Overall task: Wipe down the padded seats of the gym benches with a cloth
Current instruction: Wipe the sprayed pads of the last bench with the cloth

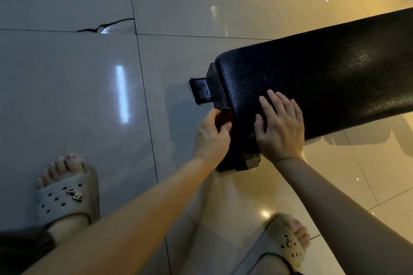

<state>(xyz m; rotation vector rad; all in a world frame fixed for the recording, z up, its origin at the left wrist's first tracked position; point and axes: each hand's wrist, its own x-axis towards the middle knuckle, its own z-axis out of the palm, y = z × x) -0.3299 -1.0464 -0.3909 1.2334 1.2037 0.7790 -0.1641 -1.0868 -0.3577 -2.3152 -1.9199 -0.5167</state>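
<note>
A black padded bench seat (324, 82) stretches from the centre toward the upper right. My left hand (212, 136) grips a small dark reddish-brown cloth (225, 116) and presses it against the seat's near end edge. Most of the cloth is hidden in my fist. My right hand (279, 127) lies flat on the seat's near corner, fingers spread, holding nothing.
The bench's black metal frame foot (200, 90) sticks out past the seat's end. Glossy floor tiles (78, 96) surround the bench, one cracked (105, 25) at upper left. My feet in grey slippers (67, 196) stand below.
</note>
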